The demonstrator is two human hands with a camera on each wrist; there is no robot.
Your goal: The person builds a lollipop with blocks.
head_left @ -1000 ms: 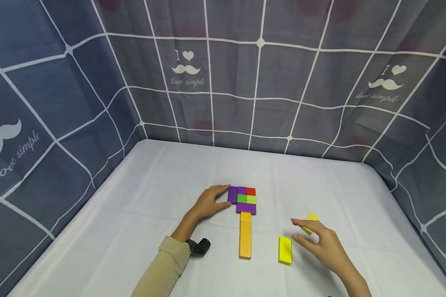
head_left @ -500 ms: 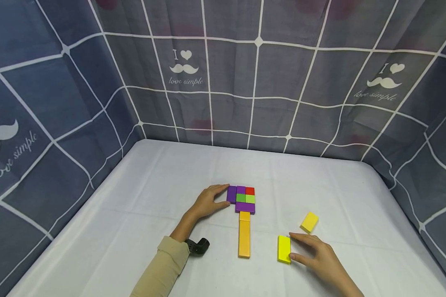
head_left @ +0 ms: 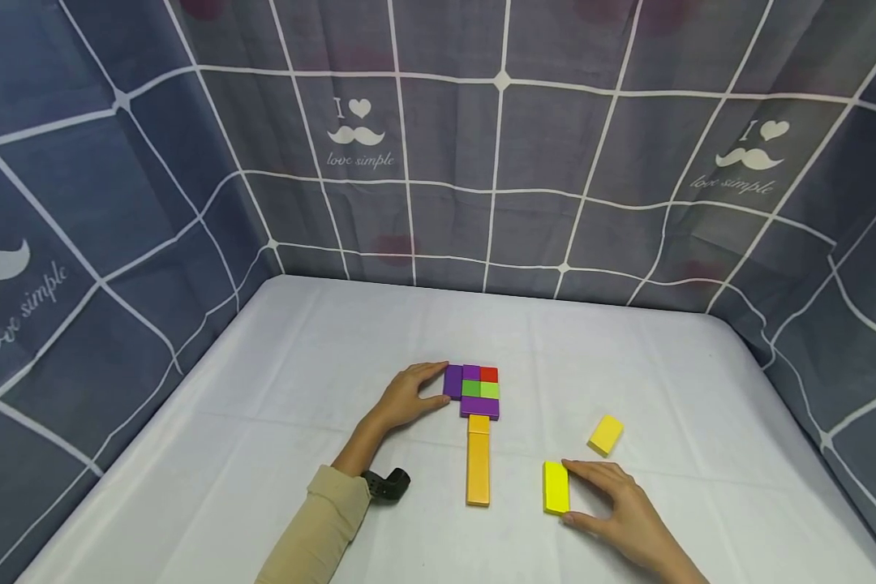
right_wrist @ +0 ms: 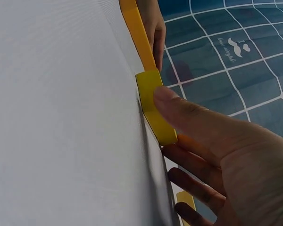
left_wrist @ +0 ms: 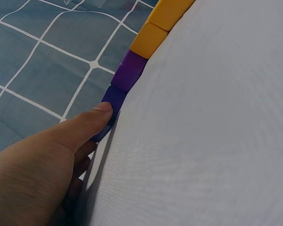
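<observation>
My left hand (head_left: 403, 397) pinches the ends of a dark purple block (head_left: 453, 382) between thumb and fingers. That block lies flat against the left side of a patch of small blocks: a purple one (head_left: 471, 372), a red one (head_left: 489, 374), a green one (head_left: 471, 388) and a lime one (head_left: 489, 390). Below them sits a wider purple block (head_left: 479, 407). A short orange block (head_left: 478, 424) and a long orange block (head_left: 478, 469) run down from it. My right hand (head_left: 624, 511) holds a bright yellow block (head_left: 556, 487) by its ends, thumb (right_wrist: 167, 94) on the near one.
Another yellow block (head_left: 606, 435) lies tilted behind the right hand. A white cloth (head_left: 321, 324) covers the table. Dark grey-blue checked curtains (head_left: 445, 146) stand along the back and both sides. A black device (head_left: 388, 485) is strapped to the left wrist.
My right hand has come down and left from near the farther yellow block to the nearer one, and its thumb and finger have taken hold of it. The left hand stays at the dark purple block.
</observation>
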